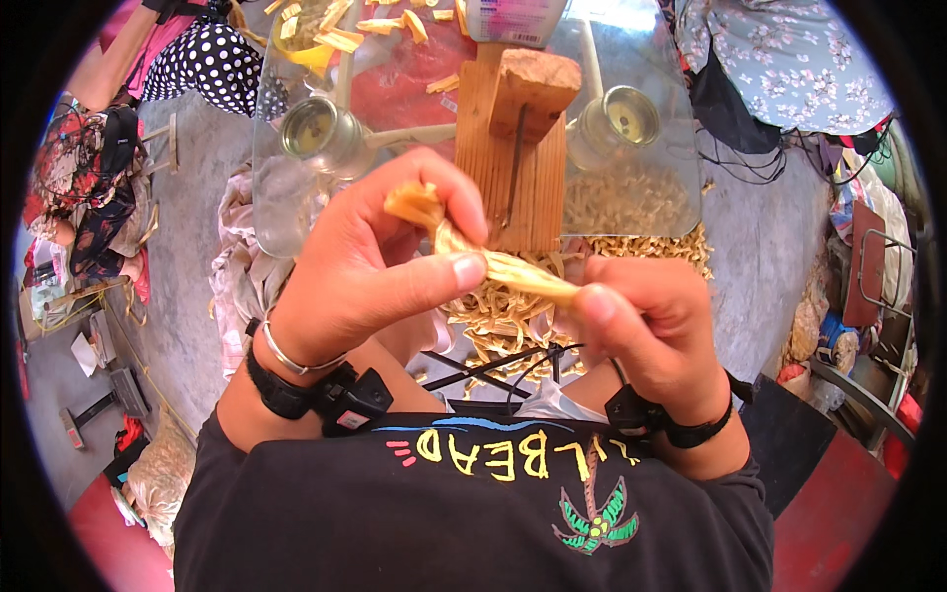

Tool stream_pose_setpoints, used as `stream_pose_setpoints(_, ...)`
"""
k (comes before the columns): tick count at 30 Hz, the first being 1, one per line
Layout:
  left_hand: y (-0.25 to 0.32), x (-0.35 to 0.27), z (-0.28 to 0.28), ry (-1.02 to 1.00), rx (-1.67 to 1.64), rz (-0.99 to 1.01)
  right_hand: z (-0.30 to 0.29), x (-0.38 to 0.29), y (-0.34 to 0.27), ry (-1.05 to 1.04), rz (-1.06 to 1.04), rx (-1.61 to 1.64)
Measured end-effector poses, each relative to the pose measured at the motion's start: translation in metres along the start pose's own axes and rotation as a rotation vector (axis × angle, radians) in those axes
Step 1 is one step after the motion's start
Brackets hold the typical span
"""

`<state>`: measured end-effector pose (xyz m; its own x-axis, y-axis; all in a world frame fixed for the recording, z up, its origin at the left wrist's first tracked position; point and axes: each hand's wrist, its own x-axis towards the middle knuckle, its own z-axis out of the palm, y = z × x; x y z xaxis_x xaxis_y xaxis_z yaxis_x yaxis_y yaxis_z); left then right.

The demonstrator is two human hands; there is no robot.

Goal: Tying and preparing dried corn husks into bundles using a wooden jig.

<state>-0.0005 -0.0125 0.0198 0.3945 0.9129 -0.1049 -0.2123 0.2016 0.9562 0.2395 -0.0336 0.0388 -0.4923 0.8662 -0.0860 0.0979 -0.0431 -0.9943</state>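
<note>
A pale yellow twisted strip of dried plant fibre (510, 271) spans the space between both hands, just above the near edge of a glass table. My left hand (370, 251) pinches it between thumb and forefinger, and a flared end sticks up past the fingers. My right hand (644, 318) grips the other end between thumb and curled fingers. Beyond them a wooden board (544, 185) lies on the table, bearing a wooden block (536, 81) with a thin metal rod running down from it. Part of the board's near end is behind the hands.
Two metal cups (323, 133) stand beneath the glass tabletop (414, 163), one either side. A bottle (516, 22) stands at the far edge near loose folded pieces (381, 26). Curled strips (510, 325) pile below. People in a polka-dot garment (200, 70) and a floral garment (799, 59) are nearby.
</note>
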Motion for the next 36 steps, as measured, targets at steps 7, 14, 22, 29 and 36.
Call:
stream_pose_setpoints(7, -0.004, -0.001, 0.008, -0.097, -0.288, -0.125, 0.005, 0.009, 0.010, 0.006, 0.018, -0.224)
stream_pose_setpoints(14, -0.006, 0.005, 0.011, -0.092, -0.064, -0.128, 0.017, 0.028, 0.017, 0.241, -0.061, 0.039)
stream_pose_setpoints(22, -0.022, 0.015, 0.000, 0.190, 0.114, -0.058, 0.008, 0.042, 0.029, 0.375, 0.112, 0.179)
stream_pose_setpoints(29, -0.024, 0.030, -0.001, 0.248, 0.254, -0.081, 0.010, 0.051, 0.051, 0.480, 0.030, -0.004)
stream_pose_setpoints(36, -0.045, 0.041, -0.002, 0.284, 0.774, 0.105, 0.012, 0.063, 0.060, 0.509, -0.084, -0.484)
